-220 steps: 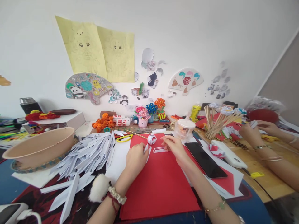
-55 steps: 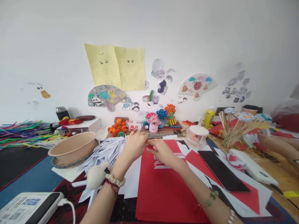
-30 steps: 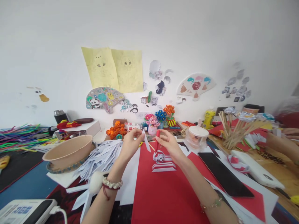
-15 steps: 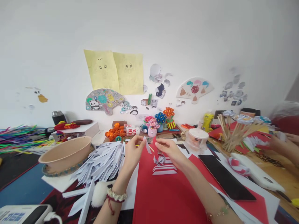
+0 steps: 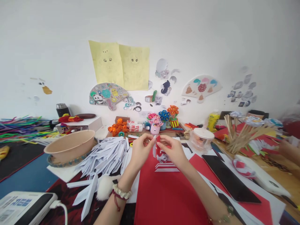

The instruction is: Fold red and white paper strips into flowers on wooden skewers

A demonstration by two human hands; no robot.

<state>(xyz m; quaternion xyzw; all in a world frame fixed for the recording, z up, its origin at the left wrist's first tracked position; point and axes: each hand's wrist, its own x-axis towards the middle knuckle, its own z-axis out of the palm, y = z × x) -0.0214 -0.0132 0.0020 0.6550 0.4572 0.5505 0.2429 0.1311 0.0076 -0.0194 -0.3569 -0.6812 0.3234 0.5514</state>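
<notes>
A red sheet (image 5: 164,197) lies nearest on the bench (image 5: 28,181). Above it the left hand (image 5: 140,153) and right hand (image 5: 173,151) both pinch an upright red-and-white paper strip (image 5: 157,146), fingertips closed on it. Left, white folded strips (image 5: 105,154) are heaped beside a tan bowl (image 5: 70,145), its inside hidden. Right stands a lidded clear tub (image 5: 201,139); farther back, small pots (image 5: 155,129) hold paper flowers (image 5: 164,115).

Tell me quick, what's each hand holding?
Left hand: closed, pinching the red-and-white paper piece.
Right hand: closed, pinching that paper piece too.
</notes>
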